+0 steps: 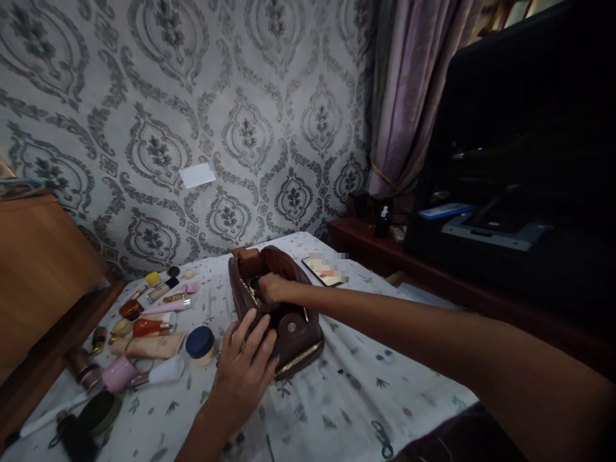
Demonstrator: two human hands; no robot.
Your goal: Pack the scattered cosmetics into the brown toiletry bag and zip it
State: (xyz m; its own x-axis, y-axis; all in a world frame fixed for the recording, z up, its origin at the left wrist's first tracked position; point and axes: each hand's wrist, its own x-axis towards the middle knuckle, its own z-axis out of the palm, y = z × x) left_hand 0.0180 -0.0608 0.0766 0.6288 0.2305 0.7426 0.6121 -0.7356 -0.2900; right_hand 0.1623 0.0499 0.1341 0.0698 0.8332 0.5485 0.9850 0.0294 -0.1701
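A brown leather pouch (293, 333) lies open on a table covered with a white patterned cloth (346, 398). My left hand (248, 366) rests flat against the pouch's near left side, fingers spread. My right hand (272, 287) reaches into the pouch's open top, fingers curled inside it; whatever they hold is hidden. Left of the pouch lie several cosmetics: a dark-lidded jar (201, 344), a beige tube (147, 346), a red bottle (151, 327), a pink tube (166, 308).
A phone (325, 271) lies on the cloth behind the pouch. A wooden headboard (38, 269) stands at the left, a dark shelf unit with a screen (510, 160) at the right. More bottles and a dark jar (99, 410) sit near the table's left edge.
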